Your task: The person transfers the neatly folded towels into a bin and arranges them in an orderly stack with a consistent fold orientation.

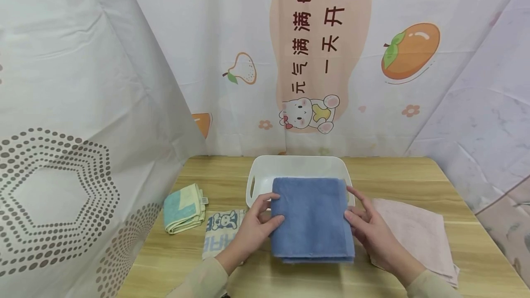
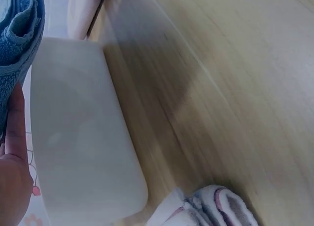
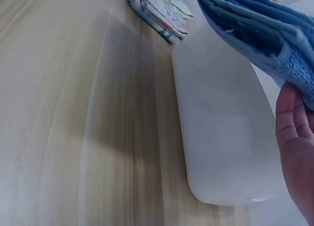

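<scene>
A folded blue towel (image 1: 310, 217) is held up between both hands, in front of and partly over a white plastic basket (image 1: 298, 165). The left hand (image 1: 258, 229) grips its left edge, thumb on the near face and fingers round the side. On the opposite edge, the right hand (image 1: 370, 229) holds it with the thumb in front and the index finger stretched out. Both wrist views show the towel's stacked layers (image 3: 265, 30) above the table, with fingers supporting them from beneath. The towel hides much of the basket's interior.
On the wooden table (image 1: 393, 174), a teal and yellow folded towel (image 1: 185, 209) lies far left. Next to it is a bear-patterned towel (image 1: 223, 224), partly behind the left arm. A pink towel (image 1: 418, 233) lies right, under the right forearm. Printed curtains (image 1: 232, 22) hang behind.
</scene>
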{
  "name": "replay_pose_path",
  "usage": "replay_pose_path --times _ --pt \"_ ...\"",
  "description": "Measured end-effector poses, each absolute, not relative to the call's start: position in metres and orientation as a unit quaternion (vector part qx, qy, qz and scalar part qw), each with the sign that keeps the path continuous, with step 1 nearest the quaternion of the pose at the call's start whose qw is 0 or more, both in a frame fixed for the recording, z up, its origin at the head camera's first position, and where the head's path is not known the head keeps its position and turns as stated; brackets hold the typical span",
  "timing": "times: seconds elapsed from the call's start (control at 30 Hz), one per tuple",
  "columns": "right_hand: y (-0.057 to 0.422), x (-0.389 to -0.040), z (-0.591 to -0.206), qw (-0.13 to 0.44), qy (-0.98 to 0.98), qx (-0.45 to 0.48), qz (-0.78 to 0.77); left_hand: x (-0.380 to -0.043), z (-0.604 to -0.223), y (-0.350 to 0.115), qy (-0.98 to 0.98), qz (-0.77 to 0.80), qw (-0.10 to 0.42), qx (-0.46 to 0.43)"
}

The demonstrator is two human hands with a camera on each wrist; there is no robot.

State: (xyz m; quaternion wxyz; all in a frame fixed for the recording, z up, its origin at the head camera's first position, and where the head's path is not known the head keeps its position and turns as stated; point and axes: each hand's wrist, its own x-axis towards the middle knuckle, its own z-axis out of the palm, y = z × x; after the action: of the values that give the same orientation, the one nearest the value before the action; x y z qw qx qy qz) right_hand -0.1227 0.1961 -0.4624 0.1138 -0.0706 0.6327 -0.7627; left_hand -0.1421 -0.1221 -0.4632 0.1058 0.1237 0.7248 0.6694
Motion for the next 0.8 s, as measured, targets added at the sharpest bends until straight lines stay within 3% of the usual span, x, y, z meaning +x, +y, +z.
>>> replay_pose_path --times 0.23,0.57,0.8 --pt "0.194 -0.125 -0.458 0.111 0.686 -0.13 -0.707 -0.15 -0.455 -0.124 0.73 0.667 0.111 0.102" --pt "0.191 -0.134 -0.444 0.097 0.754 -0.12 -0.639 -0.167 -0.448 -0.129 0.739 0.652 0.126 0.112" --pt "0.189 -0.145 -0.44 0.074 0.753 -0.163 -0.634 -0.179 -0.438 -0.13 0.73 0.655 0.162 0.109"
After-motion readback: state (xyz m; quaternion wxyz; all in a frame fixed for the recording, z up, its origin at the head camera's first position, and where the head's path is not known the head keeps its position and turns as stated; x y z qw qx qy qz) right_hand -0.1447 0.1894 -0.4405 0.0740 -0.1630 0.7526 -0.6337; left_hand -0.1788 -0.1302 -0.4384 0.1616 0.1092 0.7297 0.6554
